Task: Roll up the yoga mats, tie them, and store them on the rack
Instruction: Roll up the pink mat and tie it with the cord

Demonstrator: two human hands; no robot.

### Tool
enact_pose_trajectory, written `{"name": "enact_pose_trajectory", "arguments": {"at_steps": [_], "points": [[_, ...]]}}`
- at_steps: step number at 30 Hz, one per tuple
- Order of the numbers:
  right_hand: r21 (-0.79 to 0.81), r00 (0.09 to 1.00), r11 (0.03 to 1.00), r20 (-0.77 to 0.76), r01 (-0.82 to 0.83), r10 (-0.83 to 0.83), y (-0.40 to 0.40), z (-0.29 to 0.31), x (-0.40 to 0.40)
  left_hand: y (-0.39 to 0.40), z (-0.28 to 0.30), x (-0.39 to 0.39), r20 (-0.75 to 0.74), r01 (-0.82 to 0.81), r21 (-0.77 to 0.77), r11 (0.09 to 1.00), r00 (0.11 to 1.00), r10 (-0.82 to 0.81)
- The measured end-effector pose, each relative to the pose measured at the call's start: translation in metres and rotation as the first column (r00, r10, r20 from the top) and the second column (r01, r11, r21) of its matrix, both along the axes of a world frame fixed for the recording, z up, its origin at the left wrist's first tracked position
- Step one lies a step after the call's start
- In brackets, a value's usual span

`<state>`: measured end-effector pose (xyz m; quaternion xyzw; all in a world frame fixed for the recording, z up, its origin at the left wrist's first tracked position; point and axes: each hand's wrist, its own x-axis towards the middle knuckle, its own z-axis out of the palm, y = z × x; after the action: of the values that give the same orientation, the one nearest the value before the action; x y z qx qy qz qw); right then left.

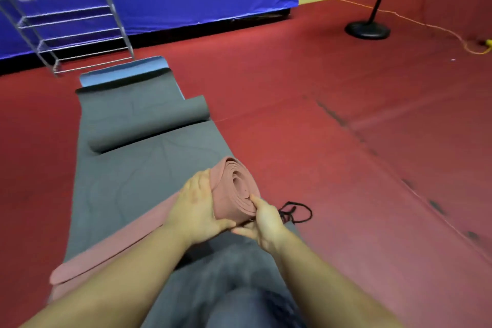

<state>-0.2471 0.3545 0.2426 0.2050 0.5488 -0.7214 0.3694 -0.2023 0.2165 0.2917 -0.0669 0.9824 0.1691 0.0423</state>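
Note:
A pink yoga mat [234, 189] is rolled into a loose spiral and stands tilted on a flat grey mat [127, 184]. My left hand [198, 208] grips the roll's outer side, thumb underneath. My right hand [263, 218] pinches the layered edge at the roll's open end. A pink flap [111, 250] of mat trails to the lower left. A black cord [295, 212] lies on the floor just right of the roll. A rolled grey mat [149, 125] lies farther up, with a blue mat [122, 72] beyond it. The metal rack [72, 26] stands at the upper left.
Red floor [346, 114] stretches to the right. A black pole on a round base [367, 29] stands at the upper right, with an orange cable [452, 34] beside it. A blue banner wall [199, 0] runs behind the rack. My knee [247, 306] shows at the bottom.

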Motion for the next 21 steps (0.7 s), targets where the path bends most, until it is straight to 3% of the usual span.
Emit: {"name": "enact_pose_trajectory", "arguments": {"at_steps": [5, 8, 9, 12, 16, 19, 21], "points": [[0.062, 0.996, 0.998, 0.084, -0.013, 0.007, 0.026, -0.071, -0.033, 0.029, -0.063, -0.048, 0.118, 0.046, -0.068, 0.997, 0.992, -0.038], [0.213, 0.996, 0.973, 0.028, -0.092, 0.088, 0.041, -0.112, -0.061, 0.042, -0.101, -0.075, 0.133, 0.053, -0.081, 0.995, 0.99, -0.042], [0.342, 0.988, 0.931, -0.045, -0.126, 0.15, 0.048, -0.128, -0.072, 0.048, -0.112, -0.082, 0.148, 0.067, -0.093, 0.993, 0.988, -0.053], [0.72, 0.894, 0.675, -0.18, -0.164, 0.41, 0.071, -0.174, -0.105, 0.063, -0.151, -0.1, 0.168, 0.104, -0.122, 0.987, 0.982, -0.083], [0.822, 0.796, 0.461, -0.017, -0.333, 0.604, 0.086, -0.233, -0.127, 0.077, -0.195, -0.107, 0.29, 0.168, -0.17, 0.971, 0.95, -0.113], [0.837, 0.732, 0.344, 0.095, -0.425, 0.675, 0.085, -0.27, -0.13, 0.081, -0.22, -0.115, 0.277, 0.165, -0.193, 0.967, 0.955, -0.108], [0.852, 0.754, 0.32, 0.124, -0.414, 0.645, 0.085, -0.289, -0.134, 0.081, -0.229, -0.122, 0.313, 0.178, -0.184, 0.967, 0.943, -0.114]]}}
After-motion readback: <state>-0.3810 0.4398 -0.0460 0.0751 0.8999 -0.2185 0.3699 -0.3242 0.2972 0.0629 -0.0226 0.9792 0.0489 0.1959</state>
